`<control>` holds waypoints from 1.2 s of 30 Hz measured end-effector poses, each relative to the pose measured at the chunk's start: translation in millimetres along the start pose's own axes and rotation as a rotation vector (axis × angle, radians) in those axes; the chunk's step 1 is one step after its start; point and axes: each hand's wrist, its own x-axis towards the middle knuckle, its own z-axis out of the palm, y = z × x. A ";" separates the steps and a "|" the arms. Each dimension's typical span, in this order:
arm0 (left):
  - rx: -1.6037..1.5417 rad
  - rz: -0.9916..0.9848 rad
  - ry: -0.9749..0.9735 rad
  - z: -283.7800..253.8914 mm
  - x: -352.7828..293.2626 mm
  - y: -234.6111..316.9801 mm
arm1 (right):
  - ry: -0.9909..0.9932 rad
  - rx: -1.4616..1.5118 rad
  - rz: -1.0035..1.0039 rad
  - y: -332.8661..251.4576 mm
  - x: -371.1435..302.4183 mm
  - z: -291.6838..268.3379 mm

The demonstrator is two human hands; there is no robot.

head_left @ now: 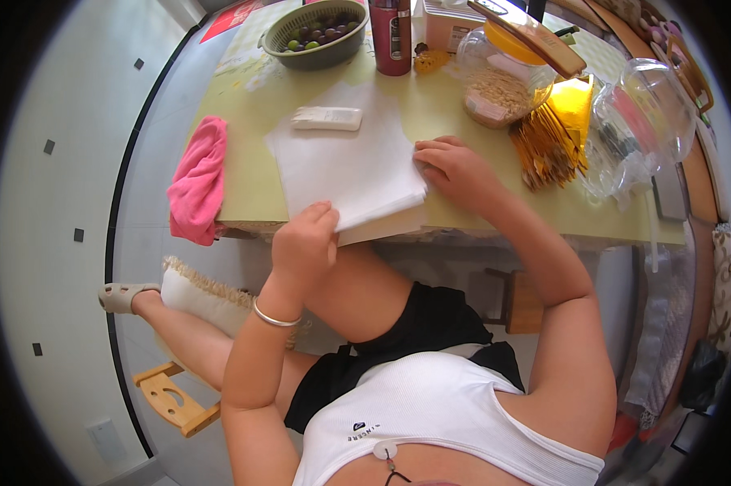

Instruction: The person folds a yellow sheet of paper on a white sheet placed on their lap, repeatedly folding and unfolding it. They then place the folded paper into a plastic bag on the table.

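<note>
A stack of thin white paper sheets [349, 174] lies on the table, its near corner jutting over the front edge. My left hand [305, 243] is closed on the near left edge of the sheets, fingers bent. At their right edge is my right hand [459, 174], fingers curled together with the tips at the border of the paper. A white flat plastic case [327, 119] rests on top of the sheets toward the far side.
A pink cloth [199, 180] hangs at the table's left corner. Behind stand a grey-green colander [284, 55] of round fruit and a dark red bottle [392, 40]. To the right are a clear jar [495, 85], gold pouches [556, 134] and a clear plastic bag [625, 158].
</note>
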 end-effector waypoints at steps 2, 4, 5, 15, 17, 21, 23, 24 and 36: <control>0.126 0.036 -0.014 4.2 -6.7 4.9 | 0.011 -0.005 -0.016 -0.7 -2.8 0.4; 0.210 0.059 -0.033 6.8 -7.8 13.9 | 0.019 0.004 -0.024 1.7 -5.5 1.2; 0.233 0.064 -0.043 3.2 -2.7 24.6 | 0.018 -0.003 -0.020 1.7 -6.1 0.8; -0.232 -0.354 0.058 -2.5 -3.7 -0.7 | 0.057 -0.027 -0.051 1.5 -10.4 5.7; -0.315 -0.456 0.050 -13.1 6.9 2.0 | 0.066 -0.053 -0.050 0.7 -11.2 8.3; -0.367 -0.471 0.120 -14.0 12.2 3.5 | 0.071 -0.095 -0.051 -4.9 -11.0 12.5; -0.363 -0.482 0.132 -9.2 13.7 3.4 | 0.046 -0.091 -0.036 -7.0 -8.9 10.0; -0.361 -0.488 0.139 -7.6 15.5 4.0 | 0.028 -0.073 -0.016 -6.7 -8.1 7.6; 0.154 -0.089 0.046 19.9 33.9 22.8 | -0.032 -0.125 -0.098 -31.3 -3.5 29.7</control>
